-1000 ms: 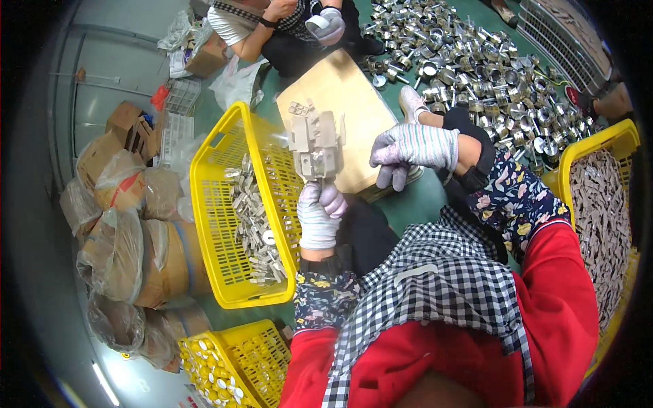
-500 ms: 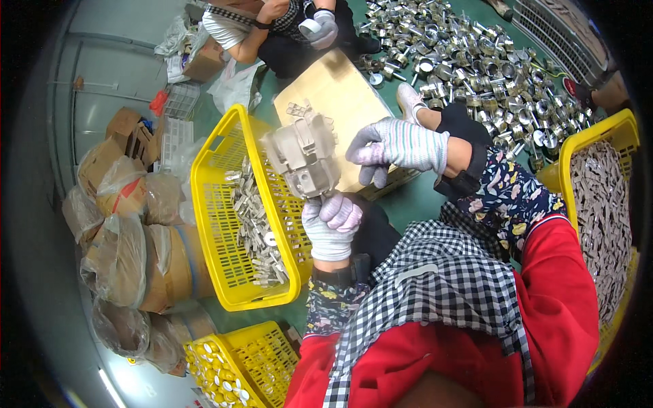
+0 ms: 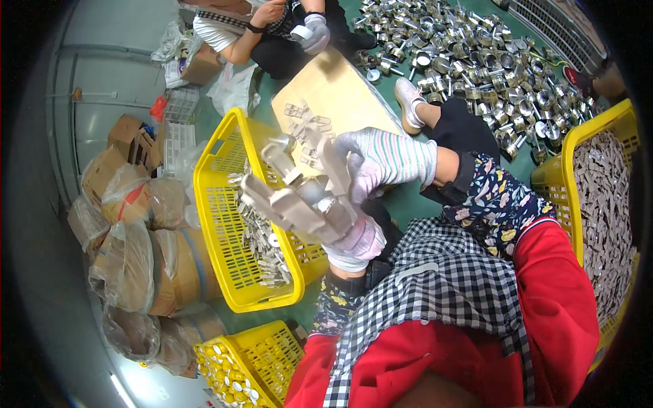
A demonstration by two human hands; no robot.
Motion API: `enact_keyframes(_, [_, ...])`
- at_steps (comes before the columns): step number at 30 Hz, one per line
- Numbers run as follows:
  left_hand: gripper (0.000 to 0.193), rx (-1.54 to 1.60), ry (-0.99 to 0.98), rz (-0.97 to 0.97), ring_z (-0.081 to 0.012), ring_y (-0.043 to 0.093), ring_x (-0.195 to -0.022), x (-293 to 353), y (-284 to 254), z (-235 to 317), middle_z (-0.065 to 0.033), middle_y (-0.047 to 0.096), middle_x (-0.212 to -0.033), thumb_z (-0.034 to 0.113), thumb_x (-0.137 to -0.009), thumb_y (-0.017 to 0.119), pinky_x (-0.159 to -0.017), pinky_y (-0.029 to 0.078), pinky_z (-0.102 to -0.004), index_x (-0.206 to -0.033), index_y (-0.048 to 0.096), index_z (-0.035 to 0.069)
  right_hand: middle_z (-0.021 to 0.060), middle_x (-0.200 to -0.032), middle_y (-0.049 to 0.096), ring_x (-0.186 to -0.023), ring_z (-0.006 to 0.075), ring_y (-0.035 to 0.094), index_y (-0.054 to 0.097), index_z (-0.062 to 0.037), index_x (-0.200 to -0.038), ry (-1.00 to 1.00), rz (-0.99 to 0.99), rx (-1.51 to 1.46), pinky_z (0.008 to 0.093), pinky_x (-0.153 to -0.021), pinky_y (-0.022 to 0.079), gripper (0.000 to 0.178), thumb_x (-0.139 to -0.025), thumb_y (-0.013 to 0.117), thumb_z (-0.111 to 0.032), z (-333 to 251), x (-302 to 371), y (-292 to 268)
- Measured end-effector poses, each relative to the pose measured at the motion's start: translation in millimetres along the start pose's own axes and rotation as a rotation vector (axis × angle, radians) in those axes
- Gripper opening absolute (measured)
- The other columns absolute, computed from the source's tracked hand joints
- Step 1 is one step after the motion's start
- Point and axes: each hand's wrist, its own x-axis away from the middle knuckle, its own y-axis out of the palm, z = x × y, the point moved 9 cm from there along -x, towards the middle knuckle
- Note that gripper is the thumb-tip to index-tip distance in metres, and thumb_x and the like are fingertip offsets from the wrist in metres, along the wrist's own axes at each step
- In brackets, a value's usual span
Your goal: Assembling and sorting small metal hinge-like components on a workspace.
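My left hand (image 3: pixel 362 246), in a pale knit glove, is closed round a beige plastic part (image 3: pixel 299 212) from below. This part has several thick prongs, and a shiny metallic piece (image 3: pixel 320 194) shows between them. On the part's right side, my right hand (image 3: pixel 394 160), in a striped knit glove, has its fingers bent against an upright prong; the fingertips are partly hidden. Just beyond lie several small beige clips (image 3: pixel 306 126) on a tan cardboard-like surface (image 3: pixel 340 81). A yellow basket (image 3: pixel 238 302) of similar small pieces stands left of my left hand.
Another yellow basket (image 3: pixel 568 153) at right holds many brownish strips. Yellow-and-white round pieces (image 3: pixel 228 374) fill a basket at lower left. Metal cups with stems (image 3: pixel 469 75) cover the far floor. Bagged cartons (image 3: pixel 166 265) line the left; a co-worker's gloved hand (image 3: pixel 315 34) holds a white ring.
The beige part has tilted and turned, so its prongs and inside now show. My right hand has moved left and down onto it. My left hand has shifted slightly right.
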Motion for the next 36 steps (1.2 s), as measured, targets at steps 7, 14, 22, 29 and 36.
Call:
enact_keyframes(7, [0.030,0.649,-1.116,0.008,-0.0274,0.053,-0.056,34.5,35.1,-88.4,-0.0100,0.055,-0.064,0.026,-0.088,0.050,-0.055,0.044,-0.0351,-0.095,0.054,-0.003,0.0167,-0.110,0.058,-0.105,0.0231,0.054,0.051,0.0030,-0.116,-0.058,0.309,-0.140,0.0338,-0.091,0.041,0.056,-0.081,0.059,-0.040,25.2,17.5,-11.8])
enact_keyframes(14, [0.029,1.707,-1.212,0.274,-0.0223,0.057,-0.069,62.5,82.9,-75.4,-0.0064,0.058,-0.079,0.030,-0.088,0.047,-0.060,0.047,-0.0334,-0.100,0.054,0.005,0.0206,-0.116,0.052,-0.113,0.0299,0.048,0.040,0.0036,-0.124,-0.067,0.381,-0.106,0.0368,-0.096,0.036,0.077,-0.069,0.069,-0.042,3.6,13.3,4.6])
enact_keyframes(22, [0.061,1.308,-1.372,0.290,-0.0146,0.056,-0.075,29.3,72.3,-62.2,-0.0041,0.055,-0.090,0.054,-0.084,0.047,-0.063,0.047,-0.0267,-0.110,0.046,-0.001,0.0233,-0.120,0.046,-0.114,0.0323,0.047,0.029,0.0054,-0.126,-0.106,0.521,-0.185,0.0358,-0.095,0.038,0.081,-0.068,0.071,-0.034,3.4,8.5,12.5])
enact_keyframes(29, [0.054,1.566,-1.316,0.291,-0.0127,0.053,-0.070,44.6,72.9,-60.6,-0.0049,0.057,-0.088,0.050,-0.087,0.044,-0.059,0.044,-0.0275,-0.111,0.047,0.002,0.0206,-0.122,0.045,-0.113,0.0270,0.048,0.020,0.0052,-0.132,-0.266,0.365,-0.169,0.0312,-0.094,0.038,0.090,-0.070,0.070,-0.037,-5.9,-7.1,9.6])
enact_keyframes(36, [0.037,1.651,-1.269,0.136,-0.0096,0.045,-0.055,20.2,80.7,-42.1,-0.0029,0.054,-0.077,0.039,-0.087,0.048,-0.046,0.033,-0.0198,-0.107,0.050,0.008,0.0167,-0.124,0.043,-0.116,0.0230,0.043,0.023,0.0033,-0.131,-0.126,0.405,-0.388,0.0324,-0.097,0.036,0.091,-0.064,0.076,-0.029,10.2,-6.9,9.1])
